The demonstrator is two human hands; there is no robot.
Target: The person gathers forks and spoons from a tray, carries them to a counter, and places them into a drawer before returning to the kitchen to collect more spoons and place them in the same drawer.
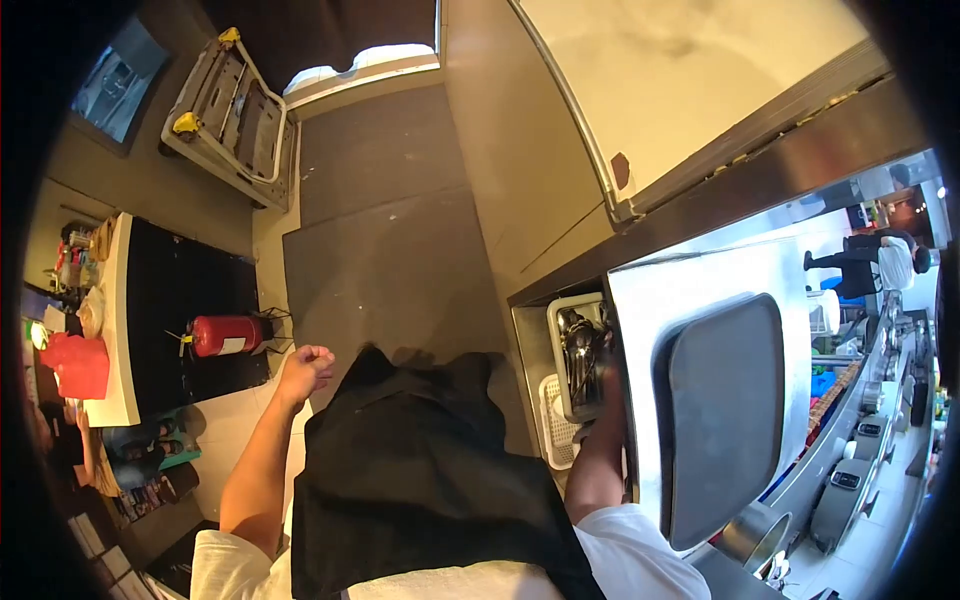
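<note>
My left hand [309, 370] hangs beside the black apron [400, 480], its fingers curled in a loose fist with nothing visible in it. My right arm reaches into a shelf opening under the counter. There my right hand [608, 372] is at the right side of a pale plastic bin [586, 411], in shadow and partly covered by the counter edge, so its fingers do not show. Metal cutlery [578, 345] lies in a bunch inside this bin. Closer to me, a white perforated basket [553, 425] stands beside it in the same opening.
A dark grey tray [727, 410] lies on the metal counter [640, 300] above the shelf. To my left are a red fire extinguisher [222, 336] and a white-edged counter [122, 330]. A folded step stool [235, 120] leans on the wall ahead. A person [893, 262] stands far right.
</note>
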